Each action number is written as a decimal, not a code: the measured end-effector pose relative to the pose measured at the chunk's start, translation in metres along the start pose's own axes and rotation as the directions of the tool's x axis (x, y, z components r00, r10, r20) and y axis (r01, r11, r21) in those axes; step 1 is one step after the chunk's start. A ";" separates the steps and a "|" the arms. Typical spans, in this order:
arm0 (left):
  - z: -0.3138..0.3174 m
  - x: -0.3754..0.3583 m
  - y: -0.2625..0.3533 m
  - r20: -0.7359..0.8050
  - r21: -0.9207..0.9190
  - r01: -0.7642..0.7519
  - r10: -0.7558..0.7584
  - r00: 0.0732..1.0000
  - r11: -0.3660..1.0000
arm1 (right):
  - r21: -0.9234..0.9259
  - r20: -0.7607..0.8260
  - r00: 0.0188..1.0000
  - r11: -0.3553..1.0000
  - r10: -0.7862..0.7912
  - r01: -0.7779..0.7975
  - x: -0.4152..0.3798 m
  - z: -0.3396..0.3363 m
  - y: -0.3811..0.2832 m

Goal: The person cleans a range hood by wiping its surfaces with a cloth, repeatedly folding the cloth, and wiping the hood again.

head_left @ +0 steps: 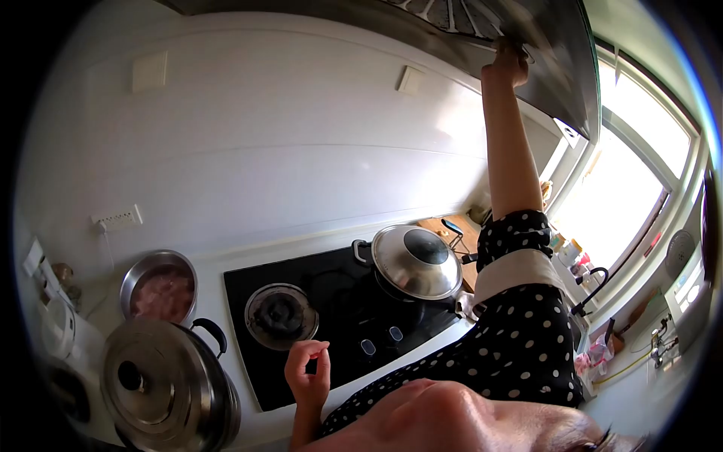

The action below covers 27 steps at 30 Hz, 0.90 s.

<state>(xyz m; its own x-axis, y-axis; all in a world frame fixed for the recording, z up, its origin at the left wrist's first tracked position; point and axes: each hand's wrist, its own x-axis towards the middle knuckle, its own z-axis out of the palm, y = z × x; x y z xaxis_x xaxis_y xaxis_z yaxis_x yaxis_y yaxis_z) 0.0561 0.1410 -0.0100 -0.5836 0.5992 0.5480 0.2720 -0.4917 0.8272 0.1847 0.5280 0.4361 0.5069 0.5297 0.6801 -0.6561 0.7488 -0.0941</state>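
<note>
My right hand (510, 63) is raised to the underside of the range hood (561, 71), at the inner end of its fan-shaped slots. Its fingers are closed around something there that I cannot make out. Low in front of the black glass cooktop (339, 294), my left hand (307, 374) is loosely curled, thumb and forefinger tips together, with nothing visible in it. Just beyond it is the left burner (282, 315), bare of any pot. A wok with a domed steel lid (407, 260) stands on the right burner.
Left of the cooktop stand a steel bowl of reddish raw meat (162, 294) and a large lidded steel pot (162, 388). A wooden cutting board (468, 239) lies behind the wok. A black faucet (593, 290) and a window (614, 188) are on the right.
</note>
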 end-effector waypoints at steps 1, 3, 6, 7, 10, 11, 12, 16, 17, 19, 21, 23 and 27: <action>-0.001 0.000 0.002 -0.018 0.005 0.001 -0.001 1.000 1.000 | 0.047 0.018 0.999 0.998 0.045 -0.045 -0.013 0.015 0.001; -0.003 0.003 0.004 -0.034 0.008 0.007 -0.007 0.999 1.000 | 0.121 0.153 0.983 0.986 0.099 -0.118 -0.055 0.048 0.005; 0.002 0.005 0.008 0.022 0.027 -0.024 0.023 0.999 0.999 | 0.084 0.471 0.871 0.975 0.142 -0.204 -0.130 0.096 0.003; 0.003 0.006 0.010 0.047 0.036 -0.034 0.032 0.998 0.999 | 0.034 0.588 0.798 0.982 0.133 -0.188 -0.148 0.104 0.003; 0.007 0.006 0.010 0.070 0.020 -0.033 0.032 0.997 0.999 | -0.178 0.883 0.467 0.894 -0.040 0.411 -0.170 0.090 -0.005; 0.007 0.006 0.011 0.073 0.012 -0.032 0.031 0.997 0.999 | -0.181 0.952 0.302 0.708 -0.047 0.683 -0.166 0.070 -0.003; 0.008 0.006 0.009 0.069 0.018 -0.029 0.028 0.997 0.999 | -0.112 0.992 0.126 0.454 0.000 0.884 -0.159 0.050 0.001; 0.013 0.005 -0.002 0.038 0.020 -0.009 0.008 0.999 1.000 | 0.365 0.898 -0.349 -0.010 0.268 0.931 -0.078 -0.030 0.046; 0.016 0.004 -0.005 0.031 0.017 0.001 -0.002 1.000 1.000 | 0.081 0.890 -0.115 0.095 0.440 0.992 -0.057 -0.039 0.047; 0.026 0.005 -0.016 0.033 0.033 0.010 -0.011 0.999 0.999 | 0.127 0.940 -0.076 -0.137 0.333 0.982 0.000 -0.050 0.062; 0.041 0.006 -0.028 0.039 0.050 0.016 -0.018 0.999 0.999 | 0.283 0.928 -0.164 -0.348 0.333 0.894 0.040 -0.029 0.057; 0.059 0.007 -0.040 0.022 0.035 0.046 -0.047 0.999 0.998 | 0.332 0.927 -0.196 -0.455 0.320 0.826 0.059 0.001 0.049; 0.090 0.012 -0.061 0.030 0.049 0.068 -0.070 0.997 0.996 | 0.389 0.921 -0.267 -0.615 0.285 0.686 0.092 0.008 0.054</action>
<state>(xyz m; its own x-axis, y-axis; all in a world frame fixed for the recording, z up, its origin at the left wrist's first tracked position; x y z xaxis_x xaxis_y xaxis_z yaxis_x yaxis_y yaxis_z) 0.1015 0.2351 -0.0429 -0.5780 0.6506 0.4925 0.2685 -0.4183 0.8677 0.1915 0.6135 0.4993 -0.8368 -0.2953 0.4611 0.5338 -0.2525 0.8070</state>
